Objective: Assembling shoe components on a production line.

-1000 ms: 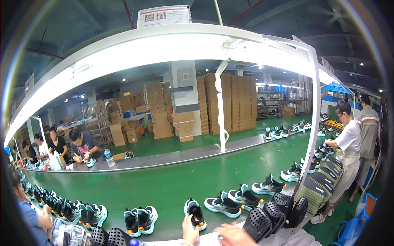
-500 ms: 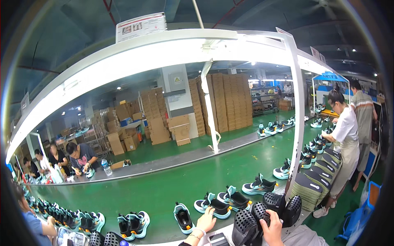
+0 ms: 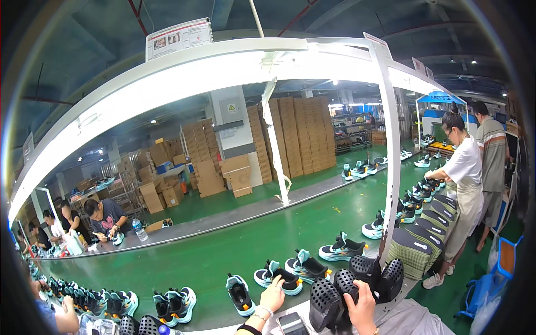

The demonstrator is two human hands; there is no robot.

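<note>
My left hand [image 3: 272, 295] reaches to a black and light-blue sneaker [image 3: 291, 282], its fingers bent against the collar and tongue; some fingertips are hidden. With my right hand [image 3: 360, 305] I grip a black perforated shoe-shaped piece [image 3: 344, 279], thumb on one side and fingers on the other. Similar black pieces stand beside it, one perforated piece [image 3: 326, 304] to the left and another [image 3: 391, 274] to the right. Matching sneakers lie around my left hand: one sneaker [image 3: 240, 295] on its left, another sneaker [image 3: 308, 267] just beyond it.
A white frame post [image 3: 387, 167] rises close on the right. Stacked insoles [image 3: 410, 251] stand beyond it, near a co-worker [image 3: 463, 167]. A phone [image 3: 292, 324] lies between my forearms. Sneaker rows line the green surface [image 3: 223, 254]; grey cloth [image 3: 416, 319] lies at lower right.
The whole view has shifted slightly, so most things appear further left. Both my hands stay at the same sneaker and black piece.
</note>
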